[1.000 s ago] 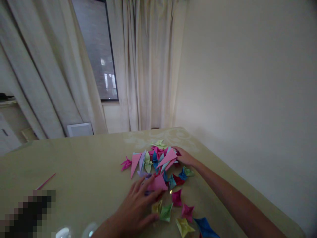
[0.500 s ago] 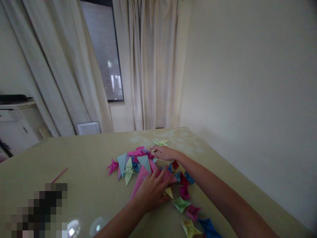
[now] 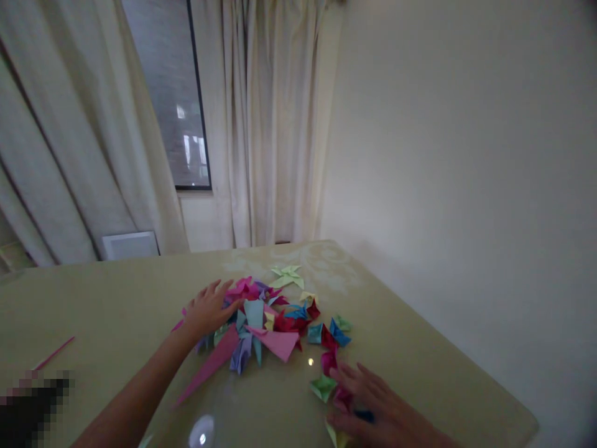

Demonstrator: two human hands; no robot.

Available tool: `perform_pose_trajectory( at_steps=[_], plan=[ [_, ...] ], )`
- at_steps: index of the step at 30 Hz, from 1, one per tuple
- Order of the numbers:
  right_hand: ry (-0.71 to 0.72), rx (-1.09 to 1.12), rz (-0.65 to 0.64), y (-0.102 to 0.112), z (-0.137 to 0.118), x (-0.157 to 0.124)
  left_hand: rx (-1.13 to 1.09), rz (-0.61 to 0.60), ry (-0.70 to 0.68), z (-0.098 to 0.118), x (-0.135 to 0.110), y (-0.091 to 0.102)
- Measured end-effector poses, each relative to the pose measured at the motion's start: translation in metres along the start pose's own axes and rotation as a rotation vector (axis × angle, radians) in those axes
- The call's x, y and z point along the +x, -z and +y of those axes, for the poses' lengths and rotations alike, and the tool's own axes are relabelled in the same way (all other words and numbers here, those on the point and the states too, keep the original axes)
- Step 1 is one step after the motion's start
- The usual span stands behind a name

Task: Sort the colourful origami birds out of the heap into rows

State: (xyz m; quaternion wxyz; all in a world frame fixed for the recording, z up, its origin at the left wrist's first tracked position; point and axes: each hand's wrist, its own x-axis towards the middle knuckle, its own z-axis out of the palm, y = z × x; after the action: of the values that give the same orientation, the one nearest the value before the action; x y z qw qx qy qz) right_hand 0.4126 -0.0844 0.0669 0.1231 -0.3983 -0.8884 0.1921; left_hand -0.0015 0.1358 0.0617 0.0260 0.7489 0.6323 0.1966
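Looking maybe halfway along, going by the layout: seeing a colorful heap of folded paper (image 3: 254, 311) mid-table (image 3: 116, 298), already bunched together, plus a straggly line of small paper pieces (image 3: 323, 387) on the right, probably left to deal with. Also spotting a pale green folded paper (image 3: 288, 274) just beyond the heap on the far side. Holding the left hand (image 3: 205, 314) loose and spread over the heap's left side, not visibly gripping anything. Curving the right hand (image 3: 373, 401) over the near end of that line, around a magenta piece (image 3: 344, 398) and a dark blue piece (image 3: 364, 415), but not able to tell whether pinching either. Missing whatever's under the left palm, half losing a yellow piece (image 3: 336, 435) under the right hand at the near edge, and getting no proper count of the overlapping heap. Not making out the blocky dark shape (image 3: 32, 401) near left, just catching a pink stick (image 3: 55, 353) beyond it. Only guessing at a shiny round thing (image 3: 202, 430), cut off at the near edge.
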Motion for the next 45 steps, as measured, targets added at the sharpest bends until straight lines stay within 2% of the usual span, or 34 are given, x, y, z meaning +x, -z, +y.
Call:
perform_pose_trajectory(
  at_steps=[3,6,9,13,15,17,19,22,25,27,30,32,37,40,42,45],
  plan=[
    [-0.032,-0.007,-0.01,-0.024,0.013,0.012,-0.162,-0.164,-0.081,-0.003,-0.018,-0.006],
    [-0.08,-0.042,0.06,-0.032,0.024,0.047,-0.214,-0.131,-0.126,0.004,-0.048,-0.007],
    [-0.108,-0.089,0.146,-0.031,0.038,0.1,-0.104,-0.076,-0.118,0.006,-0.083,-0.007],
    [-0.112,-0.114,0.205,-0.029,0.056,0.181,-0.018,-0.074,-0.137,0.006,-0.132,-0.008],
    [-0.109,-0.107,0.22,-0.028,0.058,0.221,-0.033,-0.079,-0.198,0.017,-0.152,-0.009],
    [-0.088,-0.088,0.236,-0.028,0.053,0.257,-0.033,-0.09,-0.278,0.039,-0.165,-0.01],
    [-0.039,-0.054,0.217,-0.028,0.043,0.287,-0.02,-0.115,-0.327,0.066,-0.168,-0.012],
    [0.087,0.012,0.111,-0.024,0.025,0.316,0.026,-0.128,-0.336,0.1,-0.158,-0.018],
    [0.197,0.091,0.007,-0.014,0.019,0.322,0.053,-0.106,-0.325,0.116,-0.141,-0.024],
    [0.203,0.141,-0.011,-0.006,0.024,0.314,0.046,-0.108,-0.321,0.118,-0.129,-0.027],
    [0.12,0.19,0.031,0.011,0.049,0.293,0.021,-0.167,-0.272,0.111,-0.11,-0.026],
    [0.033,0.195,0.097,0.024,0.072,0.279,-0.041,-0.162,-0.24,0.1,-0.095,-0.019],
    [-0.205,0.116,0.332,0.057,0.133,0.26,-0.291,0.109,-0.151,0.05,-0.062,0.012],
    [-0.305,0.085,0.4,0.06,0.159,0.269,-0.172,0.193,0.005,0.014,-0.064,0.015],
    [-0.352,0.086,0.405,0.051,0.168,0.286,-0.027,0.247,0.1,-0.007,-0.074,0.003],
    [-0.382,0.105,0.383,0.03,0.17,0.327,0.051,0.299,0.134,-0.03,-0.09,-0.023]
  ],
)
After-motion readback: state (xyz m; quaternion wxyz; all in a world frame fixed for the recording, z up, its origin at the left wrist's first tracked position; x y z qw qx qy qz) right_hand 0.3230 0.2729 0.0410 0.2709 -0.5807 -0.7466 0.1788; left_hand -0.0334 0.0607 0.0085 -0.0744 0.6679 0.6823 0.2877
